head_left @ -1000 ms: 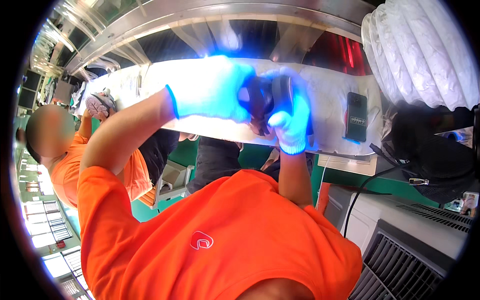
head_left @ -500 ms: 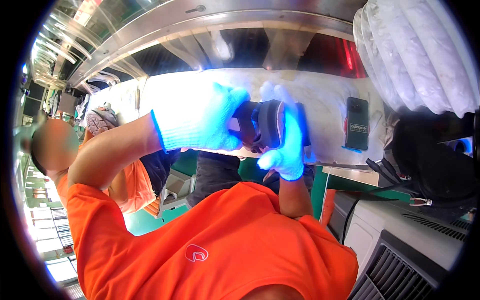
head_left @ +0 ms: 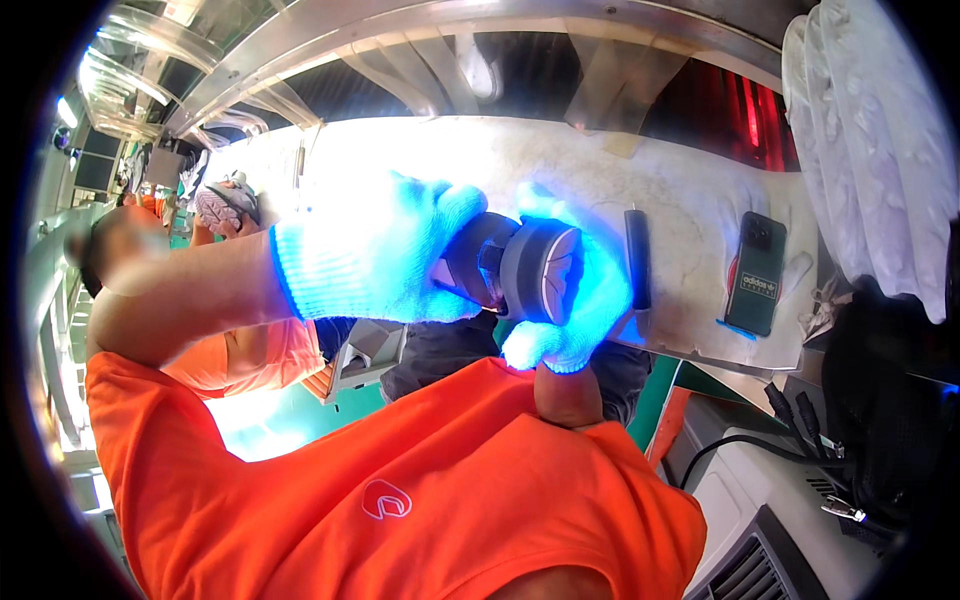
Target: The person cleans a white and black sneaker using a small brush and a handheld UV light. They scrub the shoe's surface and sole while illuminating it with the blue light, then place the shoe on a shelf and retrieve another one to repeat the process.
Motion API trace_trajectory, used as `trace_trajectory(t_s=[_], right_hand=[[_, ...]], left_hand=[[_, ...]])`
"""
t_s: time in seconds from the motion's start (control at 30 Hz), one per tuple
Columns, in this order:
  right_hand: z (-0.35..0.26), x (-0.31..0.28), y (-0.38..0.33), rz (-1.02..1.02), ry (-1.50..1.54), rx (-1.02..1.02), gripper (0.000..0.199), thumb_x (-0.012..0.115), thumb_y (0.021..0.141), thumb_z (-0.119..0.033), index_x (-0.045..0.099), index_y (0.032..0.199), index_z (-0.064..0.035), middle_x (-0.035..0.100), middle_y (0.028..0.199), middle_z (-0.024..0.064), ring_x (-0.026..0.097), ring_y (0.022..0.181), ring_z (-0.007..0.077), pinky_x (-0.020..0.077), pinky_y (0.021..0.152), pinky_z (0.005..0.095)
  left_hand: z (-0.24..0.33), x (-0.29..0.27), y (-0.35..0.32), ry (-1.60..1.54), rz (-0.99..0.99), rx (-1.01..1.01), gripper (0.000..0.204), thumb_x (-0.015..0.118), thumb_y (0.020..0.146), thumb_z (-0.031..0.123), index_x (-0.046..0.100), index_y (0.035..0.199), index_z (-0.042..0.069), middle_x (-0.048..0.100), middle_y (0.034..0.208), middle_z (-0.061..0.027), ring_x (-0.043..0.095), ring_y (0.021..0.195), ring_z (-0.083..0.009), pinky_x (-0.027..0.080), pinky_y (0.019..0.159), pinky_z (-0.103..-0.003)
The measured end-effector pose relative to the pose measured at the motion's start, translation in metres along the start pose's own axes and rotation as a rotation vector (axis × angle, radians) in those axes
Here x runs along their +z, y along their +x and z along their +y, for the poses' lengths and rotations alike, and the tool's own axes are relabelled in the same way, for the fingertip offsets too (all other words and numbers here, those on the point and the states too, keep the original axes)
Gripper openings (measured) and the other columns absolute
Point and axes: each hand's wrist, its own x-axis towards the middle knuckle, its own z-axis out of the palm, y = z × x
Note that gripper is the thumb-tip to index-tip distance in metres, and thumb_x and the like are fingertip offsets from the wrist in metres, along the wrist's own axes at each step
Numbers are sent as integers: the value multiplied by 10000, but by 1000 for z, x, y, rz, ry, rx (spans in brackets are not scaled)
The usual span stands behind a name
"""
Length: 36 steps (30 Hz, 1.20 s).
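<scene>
Both my hands wear light blue-white gloves and hold a dark shoe with a grey sole in front of my chest. My left hand covers the shoe's upper from the left. My right hand cups the sole side from the right and below. The shoe hangs just above the near edge of a white worktable. My orange shirt fills the lower part of the view.
On the worktable lie a black stick-shaped tool and a dark phone. A stack of white moulded trays stands at the right. Another person in orange handles a shoe at the left. Cables and a grey machine sit lower right.
My hands and the shoe have dropped slightly in view and the shoe has turned, so its grey sole now faces me more. The view has tilted a little.
</scene>
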Motion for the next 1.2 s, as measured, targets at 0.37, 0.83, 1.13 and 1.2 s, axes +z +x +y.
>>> trace_trajectory(t_s=[0.37, 0.83, 1.13, 1.2], right_hand=[[7, 1, 2, -125, 86, -68, 1212, 925, 817, -668, 400, 1655, 33, 593, 1560, 226, 616, 1420, 344, 516, 1206, 481], [-58, -4, 25, -264, -185, -13, 1196, 719, 968, -757, 266, 1749, 27, 465, 1706, 256, 508, 1549, 367, 412, 1291, 518], [-78, -3, 14, -154, -343, 8, 945, 662, 1084, -525, 311, 1735, 65, 405, 1763, 240, 376, 1646, 370, 272, 1356, 506], [-78, 0, 15, -164, -445, -92, 720, 629, 1084, -285, 437, 1681, 67, 476, 1717, 240, 444, 1606, 367, 332, 1328, 481]], left_hand=[[8, -10, 9, 79, -44, 17, 820, 924, 768, 570, 651, 1350, 60, 791, 1075, -175, 803, 924, -398, 647, 788, -517], [30, -23, 26, 18, -84, 87, 635, 876, 821, 476, 688, 1190, -5, 775, 933, -158, 775, 790, -389, 620, 682, -505], [15, -5, 35, -223, 154, 392, 229, 790, 901, 236, 787, 1014, 37, 758, 813, -122, 742, 727, -330, 592, 675, -416], [10, 3, 29, -337, 238, 467, 208, 790, 891, 236, 794, 977, 47, 752, 808, -124, 736, 724, -335, 588, 670, -417]])
